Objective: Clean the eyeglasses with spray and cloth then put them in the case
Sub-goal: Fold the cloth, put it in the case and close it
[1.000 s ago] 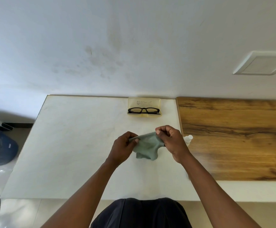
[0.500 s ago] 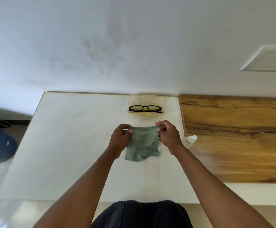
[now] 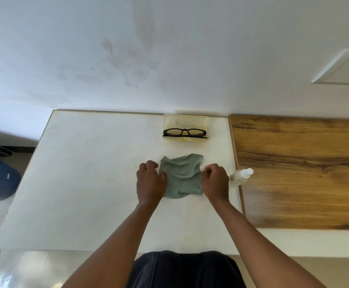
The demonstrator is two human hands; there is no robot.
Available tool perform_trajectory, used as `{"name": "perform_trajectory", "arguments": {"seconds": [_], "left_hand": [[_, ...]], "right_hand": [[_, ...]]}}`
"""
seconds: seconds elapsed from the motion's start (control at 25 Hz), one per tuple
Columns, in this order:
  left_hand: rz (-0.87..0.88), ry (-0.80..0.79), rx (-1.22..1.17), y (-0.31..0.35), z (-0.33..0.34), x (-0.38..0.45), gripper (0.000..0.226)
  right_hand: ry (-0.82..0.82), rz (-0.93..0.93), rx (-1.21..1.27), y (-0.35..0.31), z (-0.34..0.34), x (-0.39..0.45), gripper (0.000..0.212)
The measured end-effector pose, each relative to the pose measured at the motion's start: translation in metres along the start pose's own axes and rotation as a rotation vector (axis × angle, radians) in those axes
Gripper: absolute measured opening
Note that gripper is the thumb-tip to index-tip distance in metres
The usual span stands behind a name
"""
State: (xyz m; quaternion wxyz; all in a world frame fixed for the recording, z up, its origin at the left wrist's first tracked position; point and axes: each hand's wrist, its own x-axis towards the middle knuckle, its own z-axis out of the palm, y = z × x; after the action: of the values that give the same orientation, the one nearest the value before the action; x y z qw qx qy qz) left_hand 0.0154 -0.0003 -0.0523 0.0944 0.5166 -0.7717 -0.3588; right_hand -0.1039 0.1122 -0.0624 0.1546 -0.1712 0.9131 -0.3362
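A grey-green cleaning cloth [image 3: 180,176] lies spread and slightly rumpled on the white table [image 3: 90,179]. My left hand [image 3: 150,183] rests at its left edge and my right hand [image 3: 214,182] at its right edge, fingers curled onto the cloth's sides. Black-framed eyeglasses [image 3: 184,133] sit in the open pale yellow case [image 3: 185,123] at the table's far edge, beyond the cloth. A small clear spray bottle [image 3: 240,177] lies on its side just right of my right hand.
A wooden surface [image 3: 304,173] adjoins the white table on the right. A white wall rises behind. On the floor at the left are a blue bag [image 3: 1,179] and some cables.
The cloth went from bunched in both hands to held stretched in the air, and now lies on the table with my hands lowered at its sides.
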Motion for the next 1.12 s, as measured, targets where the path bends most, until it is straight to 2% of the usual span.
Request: {"name": "perform_trajectory", "arguments": {"seconds": [0.16, 0.28, 0.36, 0.44, 0.52, 0.64, 0.72, 0.88, 1.04, 1.12], "left_hand": [[-0.101, 0.025, 0.293, -0.007, 0.006, -0.028, 0.039], [-0.122, -0.027, 0.332, -0.011, 0.012, -0.038, 0.031], [-0.124, -0.056, 0.234, -0.011, 0.013, -0.038, 0.023], [-0.024, -0.025, 0.036, -0.010, 0.013, -0.037, 0.015], [0.028, 0.000, -0.151, -0.008, 0.009, -0.037, 0.016], [-0.128, 0.002, -0.335, -0.004, 0.001, -0.036, 0.018], [-0.204, -0.018, -0.436, -0.006, 0.001, -0.035, 0.014], [-0.268, -0.126, -0.579, -0.012, 0.000, -0.039, 0.012], [-0.281, -0.196, -0.716, -0.013, -0.002, -0.042, 0.015], [-0.321, -0.227, -0.806, -0.013, -0.002, -0.044, 0.011]], "right_hand": [[0.030, 0.076, -0.136, 0.004, 0.002, -0.039, 0.028], [-0.007, 0.035, -0.208, 0.007, 0.005, -0.052, 0.023], [-0.020, 0.004, -0.120, 0.006, 0.005, -0.052, 0.016], [-0.017, -0.043, 0.004, 0.005, 0.004, -0.050, 0.013], [-0.012, -0.043, 0.073, 0.004, 0.001, -0.046, 0.013], [0.008, 0.073, 0.061, 0.004, -0.001, -0.044, 0.018], [-0.044, 0.146, -0.045, 0.005, 0.001, -0.045, 0.027], [-0.127, 0.119, -0.093, 0.009, 0.009, -0.046, 0.023], [-0.103, 0.130, 0.099, 0.005, -0.001, -0.046, 0.016], [-0.098, 0.207, 0.267, 0.000, -0.010, -0.047, 0.014]]}}
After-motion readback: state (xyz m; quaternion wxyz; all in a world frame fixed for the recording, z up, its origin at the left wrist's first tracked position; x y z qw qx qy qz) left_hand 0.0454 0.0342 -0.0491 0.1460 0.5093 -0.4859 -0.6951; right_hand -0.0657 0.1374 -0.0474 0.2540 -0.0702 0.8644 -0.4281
